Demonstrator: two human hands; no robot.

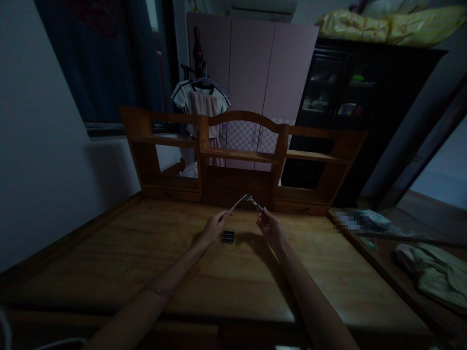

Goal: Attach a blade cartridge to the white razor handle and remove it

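My left hand point(216, 226) is closed on a thin pale stick point(238, 203), which slants up to the right above the wooden desk point(146, 262). In my right hand point(269, 227) is a slim tool point(257, 206) with a dark handle and a shiny metal head, slanting up to the left. The stick's far end and the metal head meet or nearly meet between my hands; contact is too small to tell. Beneath, near my left hand, a small group of dark objects point(228, 236) lies on the desk.
A wooden shelf unit point(241, 156) stands along the desk's back edge. Clothes point(204, 99) hang behind it, before a pink wardrobe point(251, 73). Greenish cloth point(438, 272) and a plastic bag point(377, 219) lie at the right, beyond the desk's raised edge.
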